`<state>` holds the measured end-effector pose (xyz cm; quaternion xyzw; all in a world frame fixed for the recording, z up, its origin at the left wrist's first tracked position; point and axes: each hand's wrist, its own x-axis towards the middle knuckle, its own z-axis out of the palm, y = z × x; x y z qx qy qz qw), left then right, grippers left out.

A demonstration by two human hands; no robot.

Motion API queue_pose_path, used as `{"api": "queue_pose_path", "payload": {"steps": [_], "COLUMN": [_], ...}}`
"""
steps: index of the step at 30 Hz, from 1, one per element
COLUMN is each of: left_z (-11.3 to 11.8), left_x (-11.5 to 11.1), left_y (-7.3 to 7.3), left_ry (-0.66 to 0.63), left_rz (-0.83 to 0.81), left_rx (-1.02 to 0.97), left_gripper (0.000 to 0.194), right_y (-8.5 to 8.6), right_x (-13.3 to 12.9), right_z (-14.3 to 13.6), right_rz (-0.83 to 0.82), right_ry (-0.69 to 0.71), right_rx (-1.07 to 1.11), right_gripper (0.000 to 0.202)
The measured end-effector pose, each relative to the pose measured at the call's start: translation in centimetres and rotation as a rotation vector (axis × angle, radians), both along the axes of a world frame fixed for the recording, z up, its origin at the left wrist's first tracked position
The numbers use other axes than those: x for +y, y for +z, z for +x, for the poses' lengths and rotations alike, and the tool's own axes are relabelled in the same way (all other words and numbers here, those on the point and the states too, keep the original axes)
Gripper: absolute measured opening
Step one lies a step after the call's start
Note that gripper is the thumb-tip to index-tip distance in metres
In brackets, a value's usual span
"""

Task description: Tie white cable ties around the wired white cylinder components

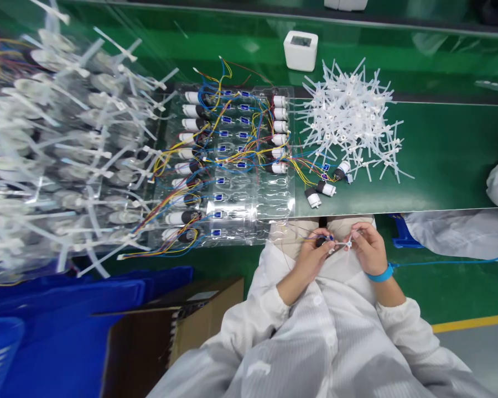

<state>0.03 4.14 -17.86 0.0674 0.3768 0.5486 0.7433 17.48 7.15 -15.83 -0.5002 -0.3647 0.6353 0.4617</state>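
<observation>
A worker in a white smock (290,354) sits at a green surface (452,166), both hands working over the lap just short of its near edge. The left hand (311,255) grasps a wired black-and-white cylinder (321,242), fingers curled around it; the right hand (368,249), wearing a blue wristband (380,274) with a blue cord (448,262), pinches a white cable tie (349,244) close beside it. Whether tie and cylinder touch is too small to tell. Below the surface at left are blue bins (66,337) and an open cardboard box (209,318); white fabric (448,232) lies beyond the right arm.

On the surface, three loose cylinders (313,198) rest near the near edge, ahead of the hands. To their left, a clear plastic tray (274,207) reaches the near edge, carrying two columns of similar cylinders, ten at left and six at right, with red, yellow and blue wires trailing across. Toward the surface's left end rises a blurred heap of clear plastic packaging (120,177) strewn with white ties. Right of the tray, a bristling pile of white cable ties (352,116) spreads toward the far edge, where a small white device with a dark display (301,55) stands.
</observation>
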Motion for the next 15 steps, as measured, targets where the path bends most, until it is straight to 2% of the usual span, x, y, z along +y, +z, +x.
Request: {"api": "queue_pose_path", "payload": {"steps": [2,6,8,11,13,15], "left_z": [0.0,-0.1,-0.2,-0.1,0.1,0.3], "left_x": [-0.1,-0.2,-0.2,-0.2,-0.1,-0.1], "left_y": [0.1,0.3,0.4,0.6,0.8,0.9], "left_ry": [0.017,0.056,0.075,0.100,0.120,0.138], "left_rz": [0.003,-0.015,-0.046,-0.083,-0.083,-0.078], "left_rx": [0.012,-0.017,-0.043,-0.068,-0.079,-0.077], "left_gripper": [0.045,0.045,0.048,0.051,0.051,0.051], "right_y": [0.3,0.6,0.4,0.0,-0.2,-0.3], "right_x": [-0.1,-0.6,-0.9,-1.4,-1.7,-1.8], "right_z": [0.0,0.2,0.3,0.0,-0.5,-1.1], "right_rz": [0.000,-0.024,-0.015,0.047,0.112,0.181], "right_ry": [0.000,-0.006,0.012,0.128,0.206,0.228], "right_rx": [0.017,0.044,0.025,-0.056,-0.107,-0.152], "right_gripper": [0.037,0.064,0.060,0.043,0.039,0.037]}}
